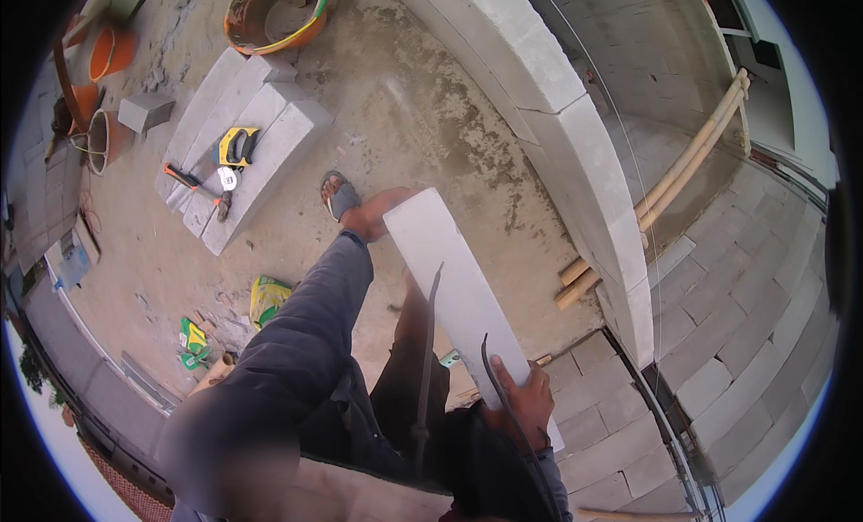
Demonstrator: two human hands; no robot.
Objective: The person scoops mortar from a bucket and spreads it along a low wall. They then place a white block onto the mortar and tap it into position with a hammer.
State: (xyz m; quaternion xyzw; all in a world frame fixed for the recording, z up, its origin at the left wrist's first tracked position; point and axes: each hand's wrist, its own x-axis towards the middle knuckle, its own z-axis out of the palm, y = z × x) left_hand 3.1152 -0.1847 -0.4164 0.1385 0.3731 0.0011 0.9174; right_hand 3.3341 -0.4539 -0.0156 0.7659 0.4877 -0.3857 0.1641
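A long pale lightweight concrete block [458,279] slants in front of me, held between both hands. My left hand [382,213] is at its far end, with the fingers hidden behind the block. My right hand [526,401] grips the near end, thumb on the top face and fingers around the side edge. Two dark cords [430,342] hang in front of the view. To the left, a hammer [200,191] and a yellow-and-black handled tool [238,147] lie on a stack of similar blocks [261,185].
A curving block wall [593,162] rises on the right, a thin string line beside it. Bamboo poles [692,158] lean across it. An orange-rimmed tub [279,27] stands at the far side, orange buckets [112,54] at far left. My sandalled foot [340,196] is on the floor.
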